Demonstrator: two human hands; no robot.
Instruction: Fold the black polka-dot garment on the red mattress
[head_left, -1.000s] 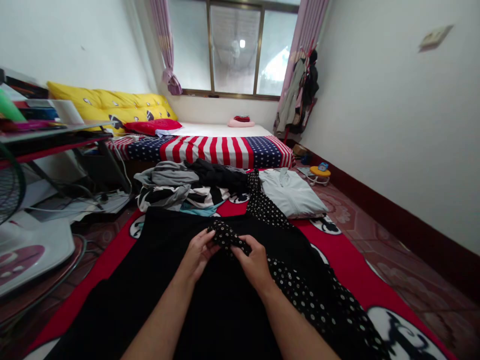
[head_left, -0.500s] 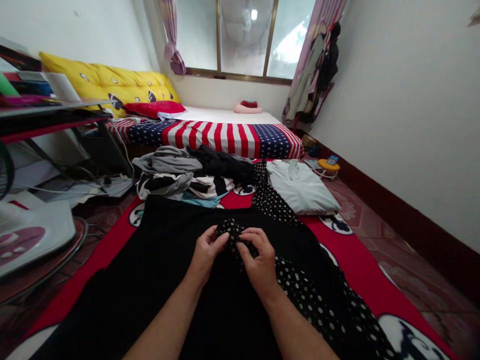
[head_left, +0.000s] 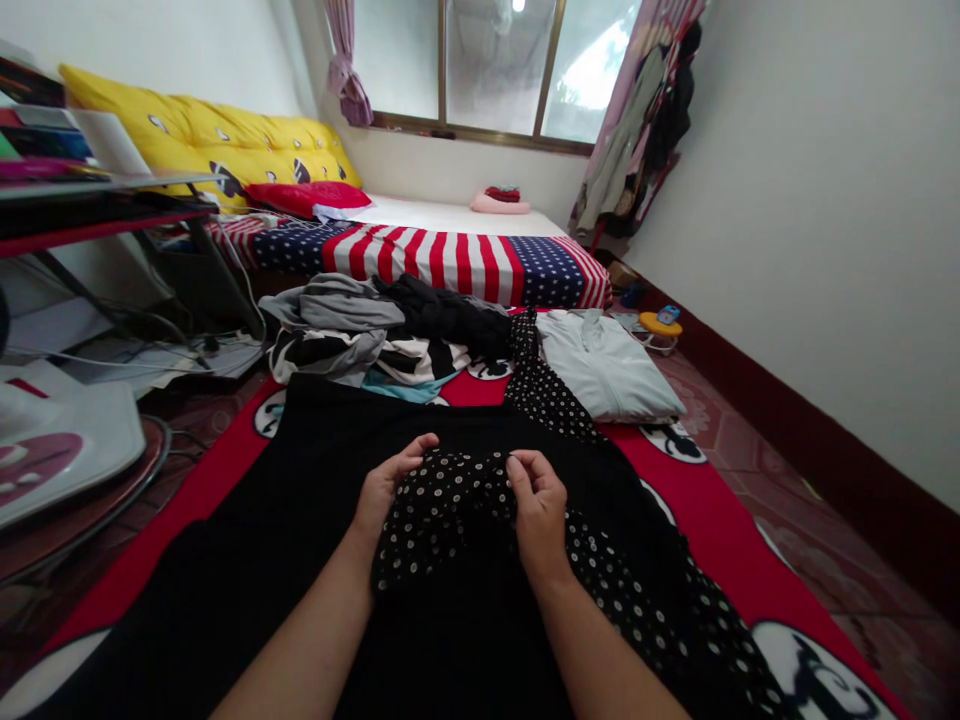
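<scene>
One dotted cloth (head_left: pixel 442 495) spans the gap from the left hand (head_left: pixel 384 490) to the right hand (head_left: pixel 543 505), above one wide black garment (head_left: pixel 300 480) spread on one red mat (head_left: pixel 694 500). The right hand pinches the cloth's top edge between thumb and finger; the left hand lies against its other side, and whether it grips I cannot tell. Beyond the garment sit one mixed heap of clothes (head_left: pixel 337 303) and one pale folded garment (head_left: pixel 611 370), one dotted length (head_left: pixel 553 398) between them. Farther back, one bed (head_left: pixel 450 262) has one yellow cushion (head_left: pixel 195 135) and one red pillow (head_left: pixel 315 197) at its left end
</scene>
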